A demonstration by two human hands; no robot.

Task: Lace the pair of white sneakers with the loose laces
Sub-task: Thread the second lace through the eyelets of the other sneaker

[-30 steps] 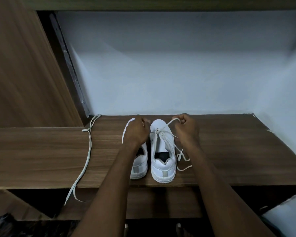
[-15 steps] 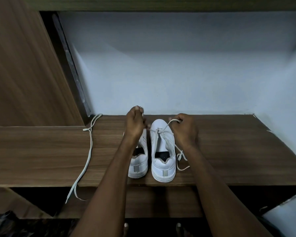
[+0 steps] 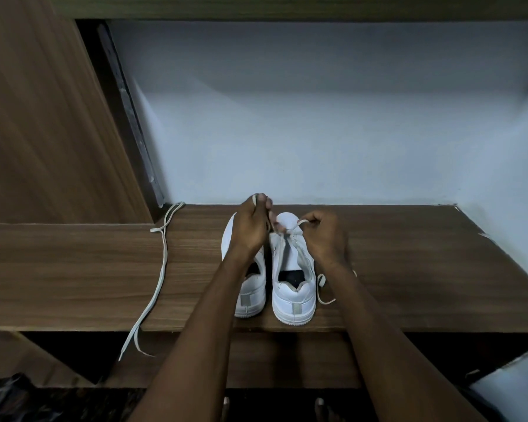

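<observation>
Two white sneakers stand side by side on a wooden shelf (image 3: 409, 269), heels toward me. The right sneaker (image 3: 293, 287) carries a partly threaded white lace (image 3: 299, 223). My right hand (image 3: 325, 236) pinches one end of that lace above the toe. My left hand (image 3: 250, 226) grips the other end, fingers curled, and hides much of the left sneaker (image 3: 250, 295). A tail of the lace (image 3: 322, 287) loops on the shelf right of the heel. A second loose lace (image 3: 162, 269) lies to the left.
The loose lace hangs over the shelf's front edge. A wooden side panel (image 3: 43, 117) rises at the left. A pale back wall (image 3: 317, 117) closes the rear and right. Another shelf runs below, and my toes (image 3: 319, 405) show at the bottom.
My left hand has risen and moved back toward the toes, drawing its lace end up. My right hand stays at the right sneaker's toe, still pinching the lace.
</observation>
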